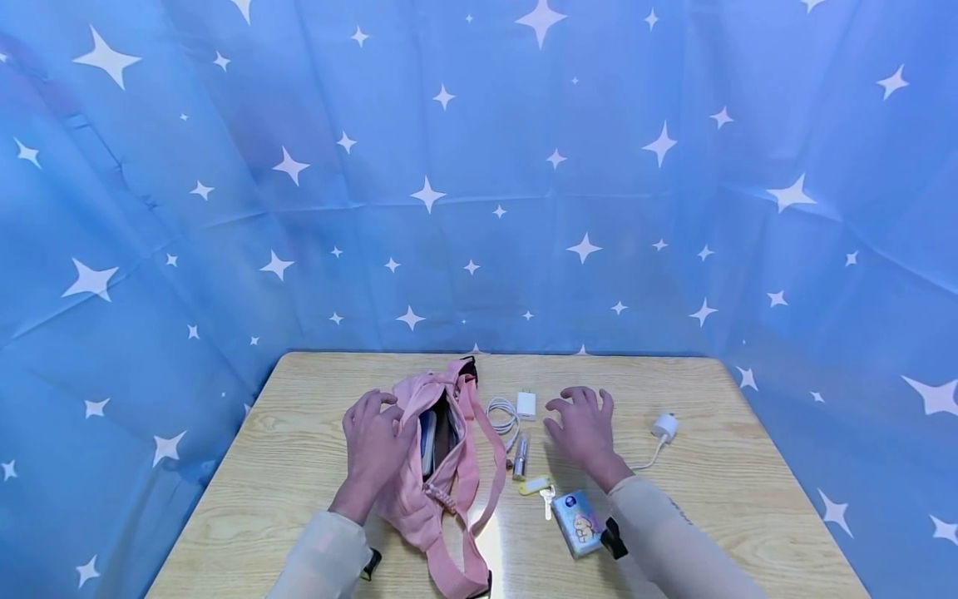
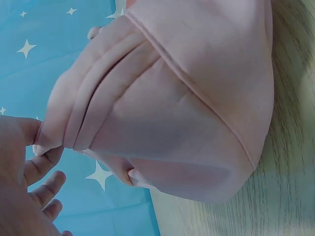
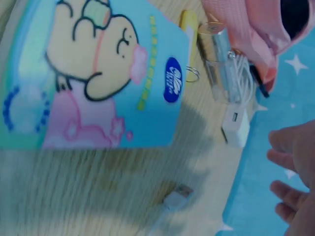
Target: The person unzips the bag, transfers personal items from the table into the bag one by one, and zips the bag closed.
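Note:
A pink fabric bag [image 1: 407, 491] lies on the table with its zip opening spread. Inside the opening shows a phone-like flat item [image 1: 428, 441]. My left hand [image 1: 377, 441] pinches the bag's edge between thumb and index finger, the other fingers loosely bent; the pinched fold of pink cloth [image 2: 54, 125] shows in the left wrist view. My right hand [image 1: 586, 428] hovers over the table with nothing in it, fingers spread and slightly bent. Nearest to it are a white charger plug [image 1: 526, 405], a coiled white cable [image 1: 505, 420] and a lipstick-like tube [image 1: 520, 457].
A key [image 1: 548, 502] with a yellow tag [image 1: 535, 485] lies near a blue tissue pack [image 1: 576, 524], beside my right wrist. Farther right sits a white adapter [image 1: 664, 427] with a cord. The bag's pink strap [image 1: 469, 474] loops toward these items. A blue starry curtain [image 1: 479, 283] stands behind the table.

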Tool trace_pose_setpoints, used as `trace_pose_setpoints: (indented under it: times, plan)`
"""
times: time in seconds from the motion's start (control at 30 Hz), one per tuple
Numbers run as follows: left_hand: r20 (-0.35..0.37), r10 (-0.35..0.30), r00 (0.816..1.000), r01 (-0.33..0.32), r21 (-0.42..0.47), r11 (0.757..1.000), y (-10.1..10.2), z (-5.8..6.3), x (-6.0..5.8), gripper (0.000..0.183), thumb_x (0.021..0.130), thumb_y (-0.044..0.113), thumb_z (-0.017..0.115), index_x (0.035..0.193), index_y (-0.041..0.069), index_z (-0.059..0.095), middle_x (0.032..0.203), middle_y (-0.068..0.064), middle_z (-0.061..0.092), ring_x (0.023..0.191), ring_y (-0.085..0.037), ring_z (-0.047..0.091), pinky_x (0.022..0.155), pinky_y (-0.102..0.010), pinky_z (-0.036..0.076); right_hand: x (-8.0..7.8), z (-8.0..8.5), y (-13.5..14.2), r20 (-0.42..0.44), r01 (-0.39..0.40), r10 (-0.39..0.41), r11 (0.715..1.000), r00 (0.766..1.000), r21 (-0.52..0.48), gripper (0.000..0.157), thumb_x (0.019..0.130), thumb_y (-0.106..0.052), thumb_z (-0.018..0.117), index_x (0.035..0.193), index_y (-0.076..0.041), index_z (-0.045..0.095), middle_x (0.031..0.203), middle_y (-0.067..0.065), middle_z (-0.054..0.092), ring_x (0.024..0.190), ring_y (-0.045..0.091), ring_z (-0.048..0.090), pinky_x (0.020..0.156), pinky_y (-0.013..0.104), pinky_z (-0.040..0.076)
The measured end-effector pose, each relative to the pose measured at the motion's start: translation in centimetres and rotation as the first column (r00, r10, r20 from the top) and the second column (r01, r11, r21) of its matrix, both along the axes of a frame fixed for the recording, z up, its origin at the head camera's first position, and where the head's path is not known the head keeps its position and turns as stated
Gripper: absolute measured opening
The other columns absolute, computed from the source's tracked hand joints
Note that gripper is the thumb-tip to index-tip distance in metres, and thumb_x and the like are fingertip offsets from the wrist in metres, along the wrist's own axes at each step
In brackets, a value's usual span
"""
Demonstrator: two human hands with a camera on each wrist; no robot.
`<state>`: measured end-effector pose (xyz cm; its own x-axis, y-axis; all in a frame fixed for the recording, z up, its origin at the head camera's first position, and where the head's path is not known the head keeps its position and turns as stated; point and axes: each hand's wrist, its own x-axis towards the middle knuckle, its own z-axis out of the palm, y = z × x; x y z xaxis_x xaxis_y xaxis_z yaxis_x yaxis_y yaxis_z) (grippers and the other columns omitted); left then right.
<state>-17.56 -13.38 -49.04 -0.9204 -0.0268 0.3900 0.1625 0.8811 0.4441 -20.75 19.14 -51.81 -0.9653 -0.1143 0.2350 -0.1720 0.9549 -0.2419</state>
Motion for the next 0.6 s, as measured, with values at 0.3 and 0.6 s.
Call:
trace_pose_setpoints:
  times: [0.3,0.6]
  plan:
    - [0.001,0.007,1.000,-0.007,-0.005,1.000,-0.3,-0.2,-0.1,0.031,0.087,0.031,0.067,0.065,0.011,0.060,0.120,-0.009,0.061,0.132,-0.033,0.042,0.109,-0.055,0.025,-0.7,-1.3,-3.9,0.040,-0.074,0.071,0.995,0.997,0.062,0.023,0.088,-0.033,0.069,0.107,-0.022,0.073,0.129,0.009,0.058,0.128,0.032,0.045,0.113,0.065,0.017]
    - [-0.003,0.011,1.000,-0.011,-0.001,1.000,-0.2,-0.2,0.0,0.031,0.087,0.031,0.068,0.065,0.010,0.061,0.120,-0.009,0.061,0.132,-0.034,0.042,0.109,-0.055,0.025,-1.8,-2.7,-7.1,0.051,-0.115,0.110,0.985,0.993,0.126,0.019,0.084,-0.031,0.071,0.101,-0.024,0.076,0.126,0.008,0.059,0.126,0.030,0.045,0.113,0.063,0.018]
